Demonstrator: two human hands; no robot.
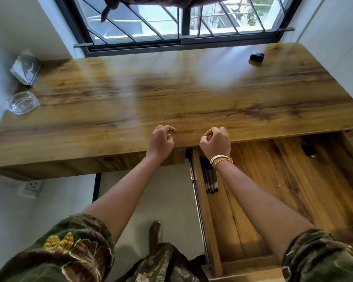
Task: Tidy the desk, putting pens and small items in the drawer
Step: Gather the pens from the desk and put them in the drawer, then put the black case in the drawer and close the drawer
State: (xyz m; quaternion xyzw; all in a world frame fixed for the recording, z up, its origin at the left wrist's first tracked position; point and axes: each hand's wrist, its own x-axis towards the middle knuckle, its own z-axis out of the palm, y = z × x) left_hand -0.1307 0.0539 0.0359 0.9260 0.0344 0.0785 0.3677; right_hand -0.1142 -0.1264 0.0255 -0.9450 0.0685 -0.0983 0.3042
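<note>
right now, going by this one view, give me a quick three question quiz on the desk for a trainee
1. True or false: the drawer under the desk is pulled open.
2. Where do the pens lie?
A. on the desk by the window
B. in the drawer along its left wall
C. in the glass dish
3. Fill in: the small black item sits at the desk's far ____ corner.

Key
1. True.
2. B. They lie under the right hand's wrist; the left hand is empty.
3. Right.
</note>
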